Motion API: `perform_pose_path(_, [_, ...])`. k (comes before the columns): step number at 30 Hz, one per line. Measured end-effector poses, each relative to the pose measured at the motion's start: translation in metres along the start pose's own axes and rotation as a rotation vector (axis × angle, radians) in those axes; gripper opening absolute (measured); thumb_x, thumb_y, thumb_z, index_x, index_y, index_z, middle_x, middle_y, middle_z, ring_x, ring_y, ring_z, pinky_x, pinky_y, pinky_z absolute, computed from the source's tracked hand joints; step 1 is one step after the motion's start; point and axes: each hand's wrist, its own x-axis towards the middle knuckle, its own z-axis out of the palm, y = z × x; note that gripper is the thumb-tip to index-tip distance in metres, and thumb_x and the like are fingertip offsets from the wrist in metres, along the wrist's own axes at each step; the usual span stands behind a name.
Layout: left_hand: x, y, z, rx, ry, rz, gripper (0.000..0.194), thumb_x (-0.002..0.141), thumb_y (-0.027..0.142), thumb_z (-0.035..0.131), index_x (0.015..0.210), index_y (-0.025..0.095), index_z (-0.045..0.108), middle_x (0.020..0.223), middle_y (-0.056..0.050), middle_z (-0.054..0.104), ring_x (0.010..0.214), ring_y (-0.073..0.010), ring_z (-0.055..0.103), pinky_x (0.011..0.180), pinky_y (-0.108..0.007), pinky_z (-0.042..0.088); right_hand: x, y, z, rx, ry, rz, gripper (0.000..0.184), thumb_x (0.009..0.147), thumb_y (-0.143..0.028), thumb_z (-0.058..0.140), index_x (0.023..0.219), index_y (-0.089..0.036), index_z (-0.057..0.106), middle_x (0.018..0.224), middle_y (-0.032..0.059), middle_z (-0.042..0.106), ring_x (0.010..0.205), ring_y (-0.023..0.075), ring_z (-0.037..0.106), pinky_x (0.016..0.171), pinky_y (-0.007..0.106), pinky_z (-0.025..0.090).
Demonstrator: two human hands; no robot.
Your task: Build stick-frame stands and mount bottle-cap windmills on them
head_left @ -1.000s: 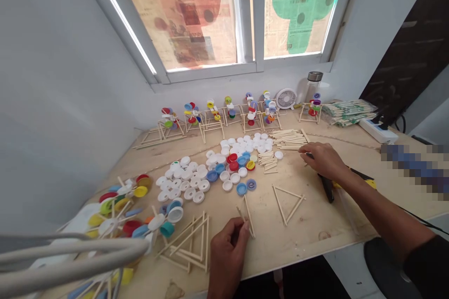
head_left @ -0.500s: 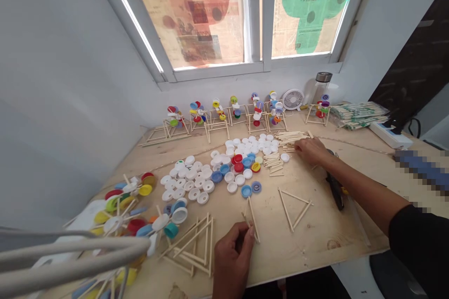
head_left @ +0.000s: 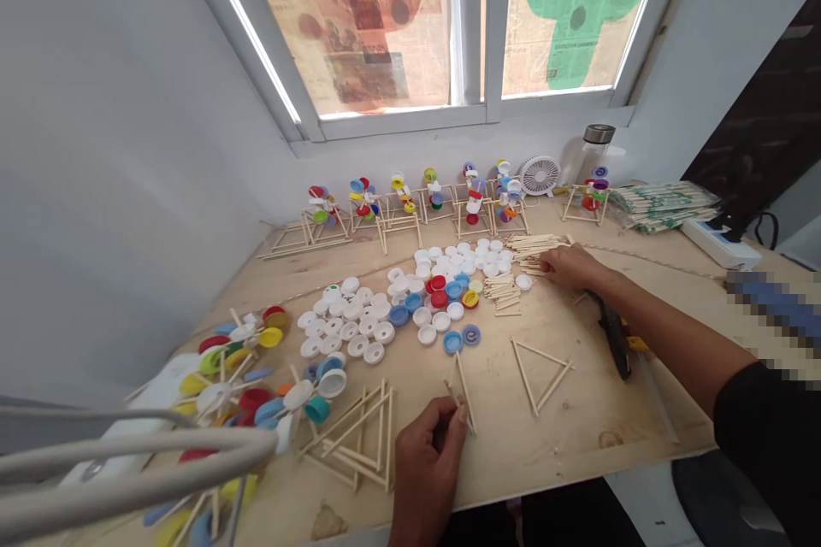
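Note:
Near the front edge of the table, my left hand point(head_left: 431, 449) pinches a thin wooden stick point(head_left: 451, 394). That stick slants against a longer wooden stick point(head_left: 466, 393) lying on the table, their lower ends close together. Farther off, my right hand point(head_left: 570, 266) rests at the pile of wooden sticks point(head_left: 529, 244), fingers drawn together; what is between the fingertips is hidden. A flat stick triangle point(head_left: 543, 376) lies between my arms. Left of my left hand are several more stick triangles point(head_left: 356, 436), overlapping each other.
White bottle caps point(head_left: 350, 320) and coloured caps point(head_left: 438, 298) spread over the middle. Stick frames with cap wheels point(head_left: 475, 209) line the wall. A glue gun point(head_left: 614, 338) lies under my right forearm. Cap wheels point(head_left: 218, 397) and a pale cable point(head_left: 160, 466) occupy the left.
The view has shifted slightly. My left hand still holds its stick, and my right hand stays at the stick pile with only a slight shift of the fingers.

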Motion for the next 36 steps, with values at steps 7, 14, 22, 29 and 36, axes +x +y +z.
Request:
perform_pose_path(7, [0.0,-0.006,0.005,-0.014,0.042,0.02,0.035,0.079,0.05,0.056,0.071,0.016,0.064,0.058,0.001,0.055,0.054,-0.0122,0.046,0.051,-0.021,0.034,0.001,-0.002,-0.001,-0.007,0.015,-0.025,0.027,0.09,-0.039,0.053,0.101,-0.015,0.061,0.099,0.004,0.063,0.089,0.0166,0.06,0.083,0.039,0.047])
perform_pose_path(14, [0.001,-0.004,0.005,0.026,0.072,0.045,0.038,0.079,0.051,0.055,0.067,0.016,0.064,0.053,0.002,0.052,0.05,-0.0113,0.044,0.049,-0.021,0.033,-0.017,-0.003,-0.005,0.064,0.227,-0.014,0.014,0.081,-0.016,0.049,0.08,-0.017,0.063,0.089,0.0108,0.068,0.089,0.0228,0.056,0.079,0.035,0.032])
perform_pose_path(22, [0.003,-0.003,0.0,0.028,-0.04,0.01,0.03,0.082,0.043,0.054,0.071,0.016,0.063,0.057,0.002,0.054,0.055,-0.0119,0.049,0.053,-0.02,0.036,-0.078,-0.026,-0.004,0.261,0.459,-0.083,0.014,0.085,-0.026,0.046,0.085,-0.02,0.059,0.089,0.0061,0.067,0.087,0.0198,0.057,0.08,0.032,0.035])
perform_pose_path(29, [0.002,0.007,-0.003,-0.067,-0.087,-0.075,0.028,0.079,0.041,0.056,0.073,0.015,0.064,0.056,0.001,0.058,0.054,-0.0121,0.052,0.055,-0.021,0.04,-0.137,-0.081,0.023,0.765,0.504,-0.231,0.012,0.085,-0.028,0.049,0.079,-0.021,0.057,0.084,0.003,0.066,0.081,0.0181,0.06,0.077,0.033,0.042])
perform_pose_path(36, [0.002,0.015,-0.003,-0.174,-0.103,-0.193,0.027,0.076,0.041,0.061,0.073,0.015,0.064,0.057,0.0,0.062,0.049,-0.0104,0.052,0.051,-0.021,0.041,-0.167,-0.122,0.048,1.023,0.396,-0.244,0.008,0.084,-0.027,0.051,0.083,-0.023,0.058,0.083,0.0022,0.064,0.083,0.018,0.059,0.078,0.033,0.044])
